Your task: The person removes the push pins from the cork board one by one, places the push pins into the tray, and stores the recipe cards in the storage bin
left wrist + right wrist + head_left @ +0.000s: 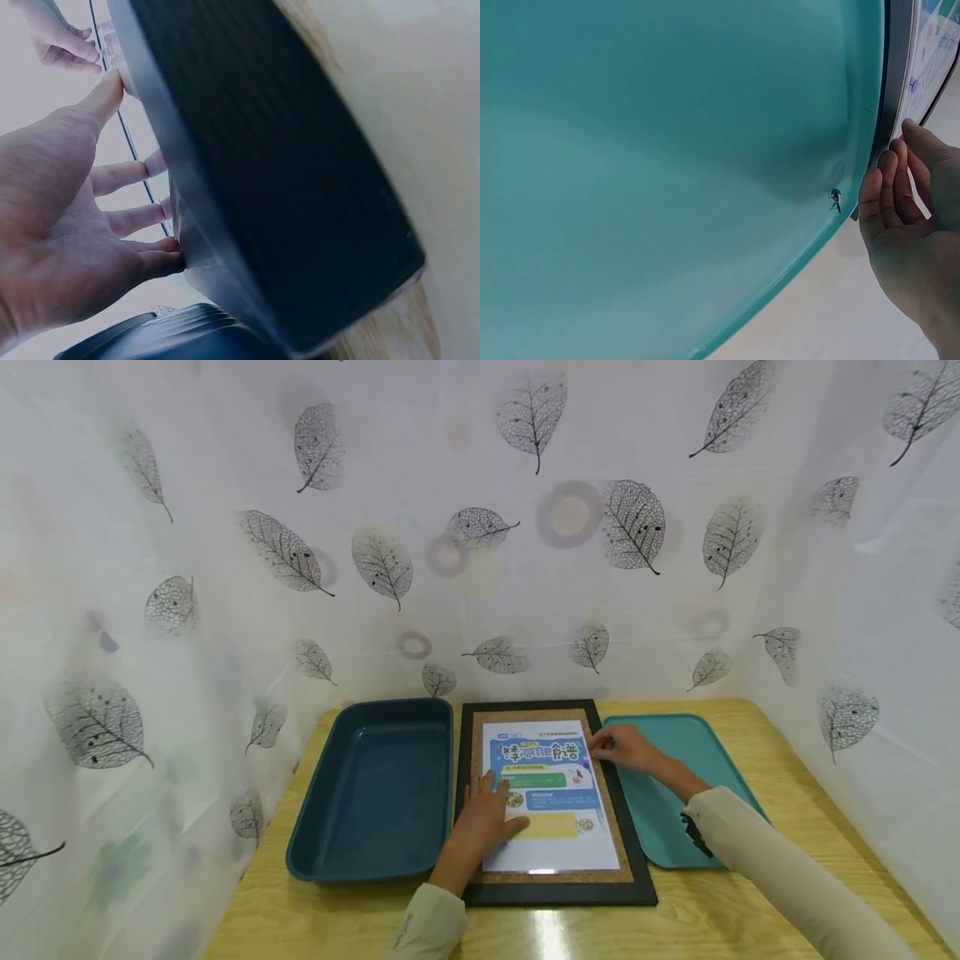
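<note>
A printed sheet (551, 852) with a blue heading and coloured text bands lies on a cork board (480, 727) with a black frame (648, 893). On the sheet's left side rests my left hand (480, 818), palm down with its fingers spread. My right hand (626, 749) is at the sheet's upper right edge. In the right wrist view its thumb (922, 141) and forefinger come close together by that edge, the other fingers bent. Whatever may be between those fingertips is hidden.
A deep dark blue tray (375, 810) stands left of the board. To the right, partly under my right forearm, lies a shallow teal tray (675, 827). One small dark item (835, 199) sits near its rim. Leaf-patterned sheeting (480, 585) surrounds the wooden table (705, 918).
</note>
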`<act>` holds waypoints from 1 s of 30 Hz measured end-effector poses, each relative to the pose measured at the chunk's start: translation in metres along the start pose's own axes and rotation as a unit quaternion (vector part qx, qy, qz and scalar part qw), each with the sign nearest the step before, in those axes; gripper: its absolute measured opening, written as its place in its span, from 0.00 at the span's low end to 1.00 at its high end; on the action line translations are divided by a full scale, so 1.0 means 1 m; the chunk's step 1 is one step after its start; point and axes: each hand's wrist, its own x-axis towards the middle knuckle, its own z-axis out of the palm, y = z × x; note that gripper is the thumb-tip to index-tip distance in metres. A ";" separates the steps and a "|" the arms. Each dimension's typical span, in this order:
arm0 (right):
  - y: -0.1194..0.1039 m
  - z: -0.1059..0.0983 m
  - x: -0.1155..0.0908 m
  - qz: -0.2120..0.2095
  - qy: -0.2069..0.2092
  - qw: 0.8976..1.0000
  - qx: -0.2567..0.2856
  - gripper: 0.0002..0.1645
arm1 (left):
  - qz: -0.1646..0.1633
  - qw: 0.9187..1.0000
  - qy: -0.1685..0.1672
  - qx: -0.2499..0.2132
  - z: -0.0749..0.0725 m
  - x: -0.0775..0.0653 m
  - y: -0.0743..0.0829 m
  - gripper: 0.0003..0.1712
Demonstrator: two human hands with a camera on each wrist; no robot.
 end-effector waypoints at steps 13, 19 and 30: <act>-0.006 0.007 0.003 0.016 -0.016 1.000 -0.008 0.11 | 0.001 1.000 -0.004 -0.004 0.000 0.001 -0.001 0.44; -0.006 0.010 0.001 0.007 -0.017 1.000 -0.006 0.12 | 0.002 1.000 0.000 -0.003 0.001 0.000 -0.001 0.44; -0.003 0.008 -0.004 -0.031 -0.032 0.999 -0.002 0.10 | 0.001 1.000 0.004 0.000 0.004 0.002 -0.003 0.45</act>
